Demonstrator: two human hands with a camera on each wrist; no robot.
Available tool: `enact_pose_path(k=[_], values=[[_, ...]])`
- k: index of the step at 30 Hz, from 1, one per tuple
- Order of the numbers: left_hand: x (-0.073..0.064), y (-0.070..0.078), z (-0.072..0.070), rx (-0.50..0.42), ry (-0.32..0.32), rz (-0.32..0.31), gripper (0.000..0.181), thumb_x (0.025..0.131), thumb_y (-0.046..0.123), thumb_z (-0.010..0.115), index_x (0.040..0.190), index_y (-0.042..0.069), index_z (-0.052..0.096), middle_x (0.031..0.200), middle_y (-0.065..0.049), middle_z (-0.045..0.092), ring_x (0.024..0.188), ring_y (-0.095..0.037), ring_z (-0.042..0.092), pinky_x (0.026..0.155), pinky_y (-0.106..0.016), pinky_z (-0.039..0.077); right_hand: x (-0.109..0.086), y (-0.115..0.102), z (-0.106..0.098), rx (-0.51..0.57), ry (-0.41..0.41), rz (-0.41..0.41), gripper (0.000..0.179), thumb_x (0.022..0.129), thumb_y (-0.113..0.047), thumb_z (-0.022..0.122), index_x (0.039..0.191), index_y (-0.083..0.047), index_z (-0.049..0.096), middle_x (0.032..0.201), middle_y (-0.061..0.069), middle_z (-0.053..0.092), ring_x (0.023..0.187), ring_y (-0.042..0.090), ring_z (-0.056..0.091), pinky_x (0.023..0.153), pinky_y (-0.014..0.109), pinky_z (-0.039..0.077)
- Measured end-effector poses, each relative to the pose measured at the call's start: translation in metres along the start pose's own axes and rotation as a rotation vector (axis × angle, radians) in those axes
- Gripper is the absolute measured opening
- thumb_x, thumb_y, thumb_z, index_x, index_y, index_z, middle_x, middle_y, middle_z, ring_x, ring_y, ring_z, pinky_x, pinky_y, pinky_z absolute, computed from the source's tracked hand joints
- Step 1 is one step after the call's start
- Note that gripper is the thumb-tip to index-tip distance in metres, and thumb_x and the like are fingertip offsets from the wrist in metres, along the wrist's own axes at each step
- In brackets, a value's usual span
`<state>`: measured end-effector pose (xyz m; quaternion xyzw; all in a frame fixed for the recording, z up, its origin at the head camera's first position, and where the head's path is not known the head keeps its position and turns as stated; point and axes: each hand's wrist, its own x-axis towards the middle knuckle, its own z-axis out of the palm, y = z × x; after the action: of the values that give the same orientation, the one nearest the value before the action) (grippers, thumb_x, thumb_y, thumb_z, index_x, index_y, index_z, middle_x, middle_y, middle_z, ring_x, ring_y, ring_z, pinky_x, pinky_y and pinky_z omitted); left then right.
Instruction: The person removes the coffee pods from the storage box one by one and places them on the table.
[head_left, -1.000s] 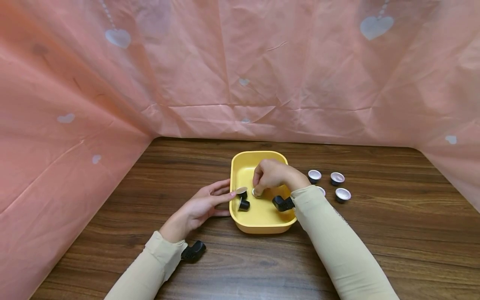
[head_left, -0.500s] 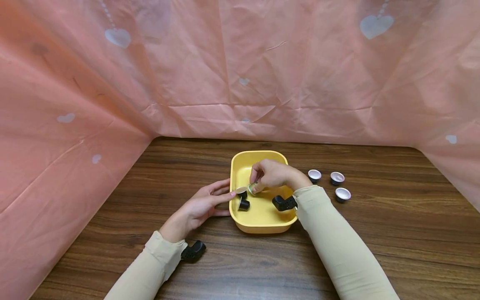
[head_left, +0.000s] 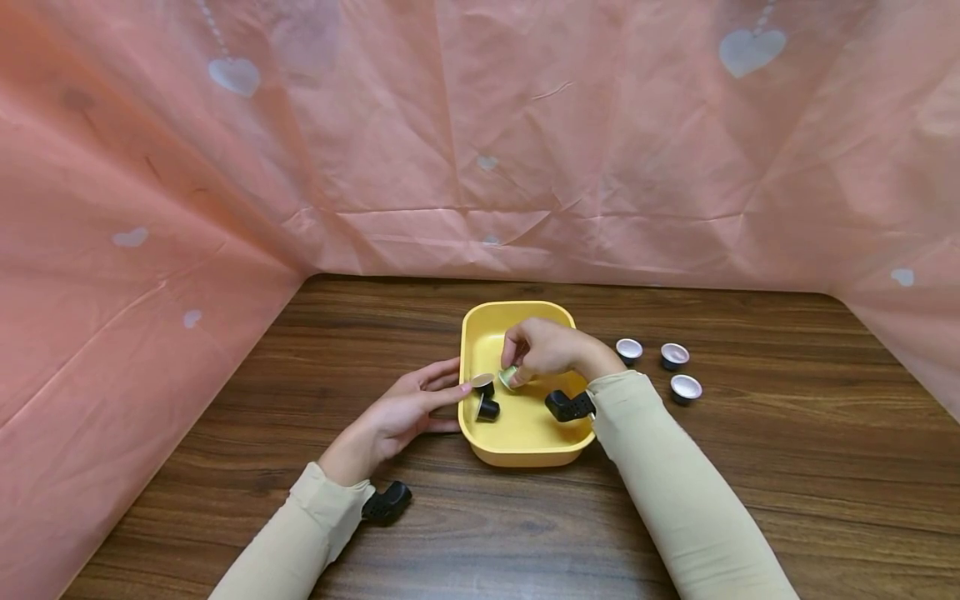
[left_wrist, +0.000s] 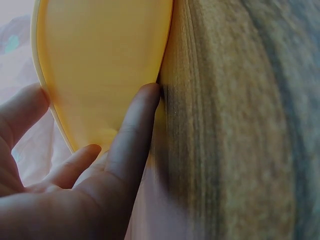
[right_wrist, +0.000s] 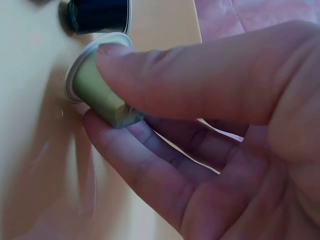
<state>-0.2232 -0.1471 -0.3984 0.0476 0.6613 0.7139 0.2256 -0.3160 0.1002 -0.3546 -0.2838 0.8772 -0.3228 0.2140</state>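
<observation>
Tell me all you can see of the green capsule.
The green capsule is a small tapered cup, metallic-looking, with a pale flared rim around its wider end and a darker narrow end. The right hand pinches it, thumb on its side. It is tilted, rim away from the palm, inside the yellow tub, close to two black capsules. Whether it touches the tub's floor is unclear.

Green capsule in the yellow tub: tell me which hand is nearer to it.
Right. The right hand has the green capsule in its grip, inside the yellow tub; the left hand is against the tub's left side, apart from the capsule.
</observation>
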Motion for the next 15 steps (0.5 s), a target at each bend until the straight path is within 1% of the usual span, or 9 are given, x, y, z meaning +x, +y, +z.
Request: enact_pose_path(k=[7, 15], values=[[-0.0003, -0.0002, -0.0005, 0.002, 0.001, 0.001, 0.066, 0.108, 0.013, 0.063, 0.168, 0.007, 0.034, 0.17, -0.022, 0.041, 0.141, -0.03, 0.057, 0.108, -0.053, 0.059, 0.0011, 0.0013, 0.0011, 0.017, 0.007, -0.004, 0.021, 0.083, -0.002, 0.088, 0.094, -0.005, 0.07, 0.088, 0.002, 0.068, 0.082, 0.014, 0.058, 0.074, 0.024, 0.048], [0.0006, 0.0004, 0.0007, -0.001, 0.011, -0.009, 0.066, 0.108, 0.013, 0.063, 0.167, 0.01, 0.035, 0.169, -0.019, 0.043, 0.139, -0.027, 0.058, 0.107, -0.052, 0.06, 0.0005, 0.0014, -0.0003, -0.03, 0.026, 0.003, 0.021, 0.079, 0.001, 0.089, 0.092, -0.006, 0.074, 0.089, 0.002, 0.072, 0.084, 0.015, 0.061, 0.076, 0.024, 0.049]])
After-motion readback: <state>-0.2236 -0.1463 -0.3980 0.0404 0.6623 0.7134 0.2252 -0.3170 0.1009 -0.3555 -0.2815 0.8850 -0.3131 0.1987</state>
